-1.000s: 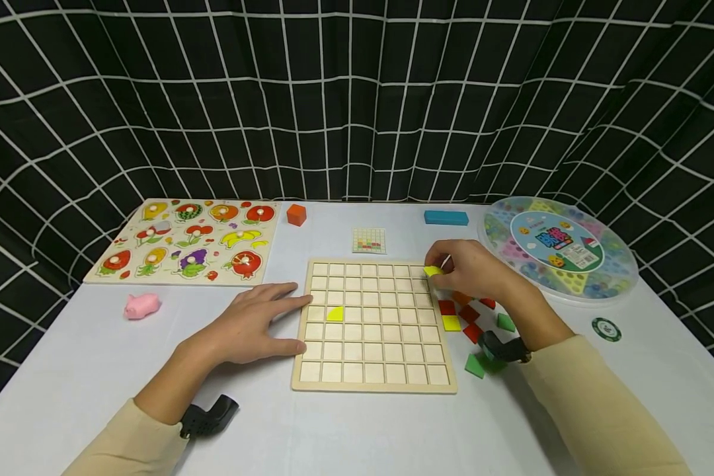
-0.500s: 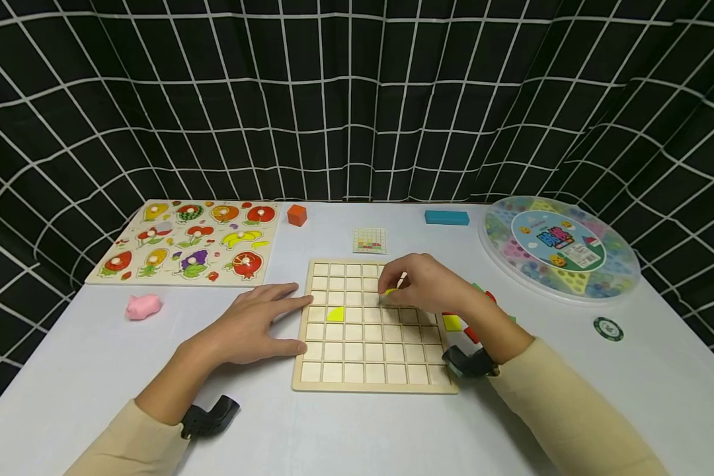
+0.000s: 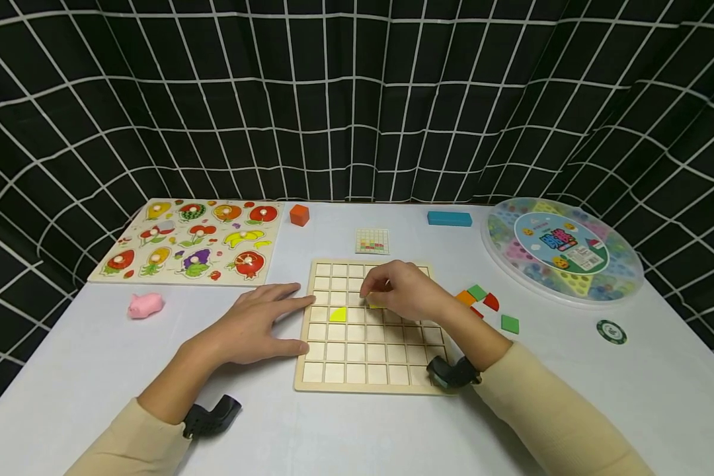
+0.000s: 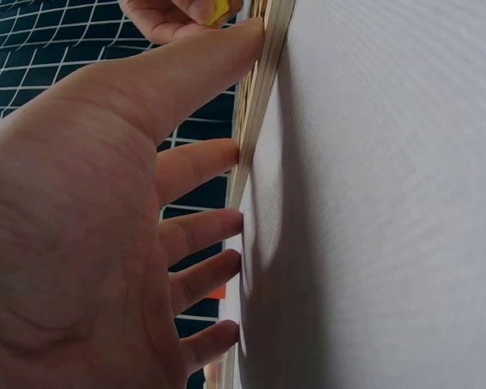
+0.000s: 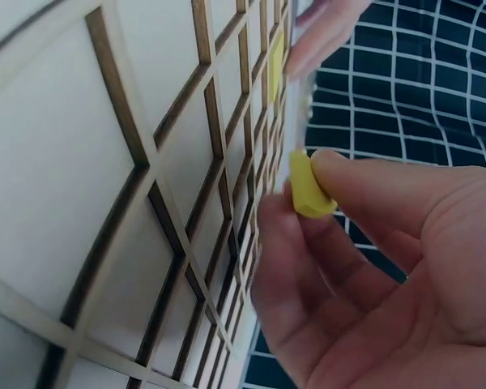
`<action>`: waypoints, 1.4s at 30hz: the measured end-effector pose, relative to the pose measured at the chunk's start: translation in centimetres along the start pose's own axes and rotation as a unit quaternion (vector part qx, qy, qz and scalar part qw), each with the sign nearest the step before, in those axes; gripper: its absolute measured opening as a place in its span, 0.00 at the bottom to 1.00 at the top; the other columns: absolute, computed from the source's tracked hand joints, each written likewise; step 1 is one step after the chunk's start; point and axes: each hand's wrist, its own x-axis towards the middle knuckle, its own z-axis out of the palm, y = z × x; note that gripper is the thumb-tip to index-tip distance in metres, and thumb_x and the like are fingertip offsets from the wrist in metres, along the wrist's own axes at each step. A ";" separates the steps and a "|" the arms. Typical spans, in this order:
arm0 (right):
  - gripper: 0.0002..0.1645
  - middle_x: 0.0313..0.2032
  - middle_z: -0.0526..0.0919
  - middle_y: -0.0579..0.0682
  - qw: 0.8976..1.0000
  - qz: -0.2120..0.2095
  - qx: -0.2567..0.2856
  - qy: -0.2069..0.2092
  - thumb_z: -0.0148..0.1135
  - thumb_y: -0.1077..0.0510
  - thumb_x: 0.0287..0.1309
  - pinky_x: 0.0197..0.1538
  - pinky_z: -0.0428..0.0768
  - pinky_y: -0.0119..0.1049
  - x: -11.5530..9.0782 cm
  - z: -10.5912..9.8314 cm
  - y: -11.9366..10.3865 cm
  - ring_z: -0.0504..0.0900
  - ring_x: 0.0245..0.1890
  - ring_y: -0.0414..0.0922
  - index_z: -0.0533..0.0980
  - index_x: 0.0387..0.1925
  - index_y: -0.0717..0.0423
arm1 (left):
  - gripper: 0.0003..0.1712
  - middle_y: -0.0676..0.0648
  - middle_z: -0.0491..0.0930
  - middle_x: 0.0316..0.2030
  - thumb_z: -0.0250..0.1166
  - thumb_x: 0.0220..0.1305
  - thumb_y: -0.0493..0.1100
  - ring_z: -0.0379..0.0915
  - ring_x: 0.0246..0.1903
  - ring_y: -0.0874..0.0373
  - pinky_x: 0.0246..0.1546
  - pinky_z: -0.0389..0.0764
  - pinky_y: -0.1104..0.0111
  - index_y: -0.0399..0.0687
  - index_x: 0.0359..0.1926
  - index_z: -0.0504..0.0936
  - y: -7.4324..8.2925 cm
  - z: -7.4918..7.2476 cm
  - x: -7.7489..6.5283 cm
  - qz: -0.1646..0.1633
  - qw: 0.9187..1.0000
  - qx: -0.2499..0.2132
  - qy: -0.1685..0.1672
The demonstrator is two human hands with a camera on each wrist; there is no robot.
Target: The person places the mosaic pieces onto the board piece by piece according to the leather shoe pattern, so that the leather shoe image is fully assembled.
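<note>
A wooden grid board (image 3: 375, 387) with square cells lies in the middle of the table. In one of its left-hand cells sits a yellow quarter-circle tile (image 3: 338, 315). My right hand (image 3: 406, 291) is over the upper middle of the board, pinching a yellow tile (image 5: 310, 188) between thumb and fingers, close above the cells. My left hand (image 3: 252, 325) has its fingers spread and rests at the board's left edge, with thumb and index fingertip touching the frame; nothing is held in it. Several red, orange and green tiles (image 3: 510, 324) lie right of the board, partly hidden by my right forearm.
Behind the board lies a small pattern card (image 3: 372, 241). Around it are an orange cube (image 3: 299, 215), a blue block (image 3: 449, 219), a fruit puzzle board (image 3: 184, 244) and a pink pig (image 3: 145, 305). To the right are a round bead case (image 3: 562, 251) and a green chip (image 3: 611, 332).
My right hand has carried the yellow tile leftward from the board's right edge to above its upper middle cells. The left hand stays at the left edge.
</note>
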 end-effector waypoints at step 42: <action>0.06 0.39 0.87 0.45 1.000 -0.001 0.005 -0.022 0.69 0.62 0.63 0.42 0.81 0.38 -2.0 -2.5 1.6 0.81 0.39 0.45 0.87 0.40 0.52 | 0.46 0.45 0.63 0.77 0.72 0.57 0.67 0.54 0.78 0.40 0.74 0.56 0.37 0.65 0.75 0.71 0.0 0.2 0.1 -0.004 1.000 0.007 -0.002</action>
